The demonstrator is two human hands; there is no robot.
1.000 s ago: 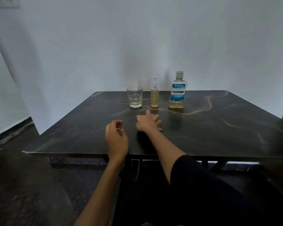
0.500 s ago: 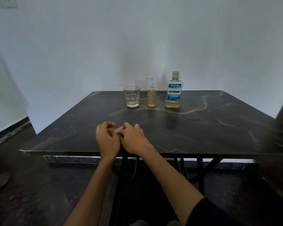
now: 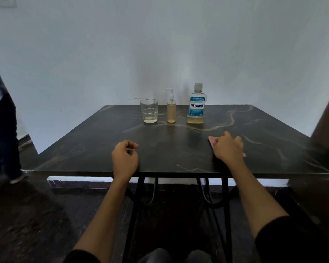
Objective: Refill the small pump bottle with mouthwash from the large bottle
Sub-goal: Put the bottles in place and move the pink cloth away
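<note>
Your left hand (image 3: 124, 160) rests near the table (image 3: 179, 149) front edge, fingers loosely curled, holding nothing. Your right hand (image 3: 227, 149) lies on a pink cloth (image 3: 211, 140). At the far edge stand the glass (image 3: 149, 111), the small pump bottle (image 3: 171, 108) and the large bottle (image 3: 196, 105), cap on.

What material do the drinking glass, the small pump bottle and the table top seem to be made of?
The clear faceted tumbler looks like glass: transparent, with a thick base. The small pump bottle with amber liquid seems clear plastic with a white plastic pump, though glass cannot be ruled out. The dark table top with pale veins looks like polished marble or a laminate copying it; it gives faint reflections.
</note>
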